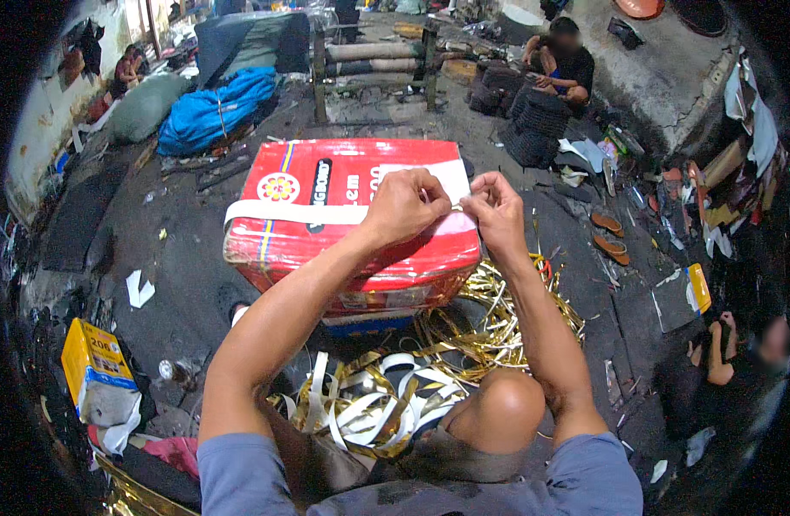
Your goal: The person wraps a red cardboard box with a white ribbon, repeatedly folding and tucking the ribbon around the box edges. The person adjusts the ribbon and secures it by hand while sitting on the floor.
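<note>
A red cardboard box (326, 185) with a glossy surface stands in front of me, its top serving as a work surface. Across that top lies a flat white strip (283, 212), running from the left edge toward my hands. Above the right part of the box my left hand (405, 206) is closed in a pinch at the strip's end. Close beside it, my right hand (498, 215) pinches at the same spot with thumb and forefinger. A small gold bit shows between the fingertips; its details are too small to read. A white patch (451, 176) lies under the hands.
Tangled gold and white strips (369, 404) cover my lap and spill right of the box. A yellow carton (98, 361) stands left. Sandals (610, 239) lie right. Beyond are a blue bundle (219, 112), dark stacks (532, 125) and a seated person (567, 69). Another person sits at lower right.
</note>
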`<move>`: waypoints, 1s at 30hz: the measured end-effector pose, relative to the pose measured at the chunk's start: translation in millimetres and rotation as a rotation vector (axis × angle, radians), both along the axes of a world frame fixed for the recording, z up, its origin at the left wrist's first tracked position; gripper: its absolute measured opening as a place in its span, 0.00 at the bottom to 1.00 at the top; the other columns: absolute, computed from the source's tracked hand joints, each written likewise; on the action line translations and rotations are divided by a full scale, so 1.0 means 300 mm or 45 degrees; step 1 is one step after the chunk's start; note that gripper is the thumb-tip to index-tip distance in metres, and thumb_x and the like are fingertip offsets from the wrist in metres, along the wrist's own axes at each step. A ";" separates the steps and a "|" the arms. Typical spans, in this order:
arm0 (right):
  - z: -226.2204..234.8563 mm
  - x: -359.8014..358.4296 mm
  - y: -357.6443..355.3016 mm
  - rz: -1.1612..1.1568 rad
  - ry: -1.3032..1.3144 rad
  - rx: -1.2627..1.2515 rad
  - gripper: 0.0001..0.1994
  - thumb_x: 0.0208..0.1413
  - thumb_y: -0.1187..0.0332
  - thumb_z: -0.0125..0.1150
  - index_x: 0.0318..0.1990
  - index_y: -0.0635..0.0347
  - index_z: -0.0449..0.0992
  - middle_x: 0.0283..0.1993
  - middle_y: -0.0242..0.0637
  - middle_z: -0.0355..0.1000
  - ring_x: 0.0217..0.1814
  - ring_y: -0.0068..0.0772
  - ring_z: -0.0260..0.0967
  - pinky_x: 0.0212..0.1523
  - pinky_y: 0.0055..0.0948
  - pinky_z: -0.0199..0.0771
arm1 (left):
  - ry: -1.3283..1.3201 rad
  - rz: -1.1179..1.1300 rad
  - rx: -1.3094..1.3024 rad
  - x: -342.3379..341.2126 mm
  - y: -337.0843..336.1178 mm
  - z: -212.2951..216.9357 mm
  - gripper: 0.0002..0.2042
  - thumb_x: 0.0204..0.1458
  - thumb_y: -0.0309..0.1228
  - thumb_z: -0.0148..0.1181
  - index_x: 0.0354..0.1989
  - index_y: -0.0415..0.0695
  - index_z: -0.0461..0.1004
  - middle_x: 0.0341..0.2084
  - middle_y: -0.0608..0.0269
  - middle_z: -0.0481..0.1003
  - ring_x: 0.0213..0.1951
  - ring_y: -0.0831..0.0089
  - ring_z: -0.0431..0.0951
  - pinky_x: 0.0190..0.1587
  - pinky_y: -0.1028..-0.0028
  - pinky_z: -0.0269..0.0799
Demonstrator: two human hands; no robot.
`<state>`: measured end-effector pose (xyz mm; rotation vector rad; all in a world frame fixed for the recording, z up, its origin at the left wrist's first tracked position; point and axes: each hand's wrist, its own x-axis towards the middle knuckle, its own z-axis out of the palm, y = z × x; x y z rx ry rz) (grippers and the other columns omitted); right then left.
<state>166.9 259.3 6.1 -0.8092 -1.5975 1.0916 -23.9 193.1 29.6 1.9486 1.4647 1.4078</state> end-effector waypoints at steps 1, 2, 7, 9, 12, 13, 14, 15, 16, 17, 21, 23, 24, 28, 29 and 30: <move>0.013 0.004 -0.017 -0.012 -0.003 -0.059 0.10 0.57 0.73 0.71 0.40 0.58 0.74 0.30 0.27 0.75 0.30 0.14 0.70 0.27 0.20 0.66 | 0.023 -0.029 -0.010 -0.014 0.012 0.009 0.07 0.47 0.31 0.69 0.29 0.40 0.85 0.26 0.52 0.83 0.28 0.64 0.84 0.36 0.66 0.79; 0.026 0.006 -0.034 -0.023 -0.006 -0.119 0.10 0.57 0.71 0.72 0.40 0.58 0.74 0.31 0.29 0.76 0.31 0.14 0.71 0.26 0.22 0.66 | 0.046 -0.057 -0.021 -0.030 0.024 0.019 0.08 0.47 0.31 0.68 0.29 0.39 0.85 0.25 0.51 0.83 0.28 0.63 0.84 0.35 0.65 0.79; 0.024 0.024 -0.040 -0.070 -0.236 0.003 0.16 0.66 0.57 0.66 0.32 0.58 0.74 0.23 0.24 0.69 0.23 0.12 0.60 0.23 0.23 0.59 | -0.018 -0.162 0.027 -0.009 0.046 0.029 0.07 0.48 0.29 0.68 0.29 0.38 0.85 0.25 0.52 0.83 0.27 0.65 0.83 0.34 0.66 0.78; 0.000 0.015 0.000 -0.093 -0.303 0.325 0.18 0.68 0.56 0.64 0.30 0.58 0.74 0.23 0.22 0.67 0.23 0.12 0.58 0.23 0.24 0.58 | -0.056 -0.157 0.058 0.008 0.041 0.017 0.06 0.49 0.28 0.68 0.29 0.37 0.83 0.25 0.55 0.81 0.29 0.70 0.81 0.35 0.69 0.76; -0.019 0.023 -0.027 0.059 -0.092 -0.128 0.14 0.70 0.62 0.61 0.30 0.54 0.73 0.26 0.16 0.65 0.27 0.10 0.56 0.29 0.19 0.57 | -0.072 -0.157 0.087 0.012 0.026 -0.011 0.05 0.51 0.26 0.67 0.29 0.36 0.83 0.25 0.56 0.80 0.29 0.71 0.79 0.34 0.69 0.73; -0.026 0.017 -0.039 0.108 0.125 -0.338 0.12 0.70 0.64 0.60 0.31 0.53 0.74 0.25 0.17 0.65 0.25 0.09 0.56 0.26 0.18 0.55 | -0.054 -0.170 0.113 0.015 0.031 -0.010 0.05 0.51 0.26 0.67 0.29 0.36 0.83 0.26 0.56 0.80 0.29 0.71 0.79 0.34 0.69 0.74; -0.029 0.022 -0.058 0.170 0.268 -0.452 0.11 0.70 0.64 0.60 0.31 0.51 0.73 0.24 0.17 0.65 0.21 0.09 0.55 0.20 0.17 0.54 | -0.037 -0.183 0.139 0.021 0.031 -0.013 0.05 0.51 0.26 0.67 0.30 0.36 0.83 0.26 0.55 0.80 0.29 0.71 0.80 0.34 0.69 0.74; -0.026 0.019 -0.074 0.190 0.367 -0.543 0.11 0.70 0.64 0.60 0.32 0.51 0.72 0.23 0.17 0.65 0.18 0.09 0.55 0.18 0.17 0.54 | -0.046 -0.187 0.154 0.025 0.034 -0.001 0.05 0.51 0.27 0.67 0.30 0.37 0.83 0.27 0.55 0.80 0.30 0.70 0.80 0.35 0.69 0.74; -0.031 0.018 -0.091 0.211 0.465 -0.635 0.11 0.70 0.63 0.59 0.32 0.50 0.72 0.22 0.17 0.64 0.16 0.09 0.54 0.16 0.17 0.54 | -0.076 -0.207 0.142 0.036 0.038 0.001 0.05 0.51 0.27 0.67 0.30 0.37 0.83 0.27 0.55 0.80 0.30 0.70 0.80 0.34 0.69 0.74; -0.056 0.015 -0.092 0.206 0.495 -0.674 0.11 0.70 0.62 0.60 0.33 0.50 0.72 0.21 0.18 0.63 0.15 0.11 0.53 0.14 0.18 0.52 | -0.106 -0.227 0.129 0.050 0.040 0.004 0.05 0.52 0.27 0.66 0.30 0.37 0.83 0.26 0.55 0.80 0.30 0.70 0.80 0.34 0.69 0.74; -0.058 0.069 -0.061 0.422 0.513 -0.848 0.14 0.73 0.55 0.54 0.37 0.51 0.74 0.23 0.21 0.66 0.16 0.13 0.58 0.16 0.17 0.58 | -0.134 -0.188 0.126 0.060 0.051 0.005 0.05 0.52 0.26 0.65 0.29 0.36 0.83 0.25 0.56 0.80 0.29 0.71 0.81 0.34 0.70 0.75; -0.016 0.071 -0.046 0.428 0.503 -0.946 0.22 0.72 0.44 0.49 0.40 0.51 0.76 0.26 0.25 0.72 0.21 0.17 0.66 0.21 0.17 0.67 | -0.104 -0.165 0.163 0.044 0.052 -0.003 0.05 0.52 0.25 0.65 0.28 0.36 0.83 0.24 0.56 0.80 0.29 0.71 0.81 0.33 0.70 0.75; 0.031 0.063 -0.047 0.306 0.501 -0.980 0.28 0.70 0.35 0.46 0.41 0.51 0.77 0.28 0.29 0.76 0.24 0.21 0.71 0.24 0.19 0.71 | -0.139 -0.177 0.148 0.046 0.052 -0.001 0.05 0.51 0.25 0.65 0.28 0.36 0.82 0.24 0.56 0.80 0.28 0.71 0.80 0.33 0.70 0.75; 0.119 0.015 0.100 -0.207 -0.616 -0.094 0.27 0.70 0.45 0.50 0.37 0.63 0.81 0.31 0.49 0.81 0.32 0.39 0.79 0.33 0.39 0.77 | -0.123 -0.199 0.189 0.066 0.064 0.007 0.05 0.52 0.25 0.66 0.28 0.36 0.82 0.25 0.57 0.80 0.29 0.72 0.80 0.33 0.70 0.75; 0.128 -0.023 0.105 -0.383 -0.933 0.256 0.27 0.70 0.47 0.51 0.35 0.66 0.81 0.32 0.52 0.81 0.33 0.42 0.80 0.35 0.43 0.77 | -0.107 -0.189 0.193 0.064 0.068 0.000 0.05 0.52 0.25 0.66 0.28 0.36 0.82 0.25 0.57 0.80 0.29 0.73 0.80 0.33 0.70 0.75; 0.125 -0.041 0.101 -0.377 -0.969 0.298 0.26 0.69 0.50 0.52 0.35 0.67 0.81 0.34 0.56 0.80 0.37 0.51 0.78 0.39 0.46 0.77 | -0.122 -0.184 0.158 0.060 0.063 -0.004 0.05 0.52 0.25 0.66 0.28 0.36 0.82 0.26 0.58 0.80 0.29 0.73 0.80 0.33 0.70 0.75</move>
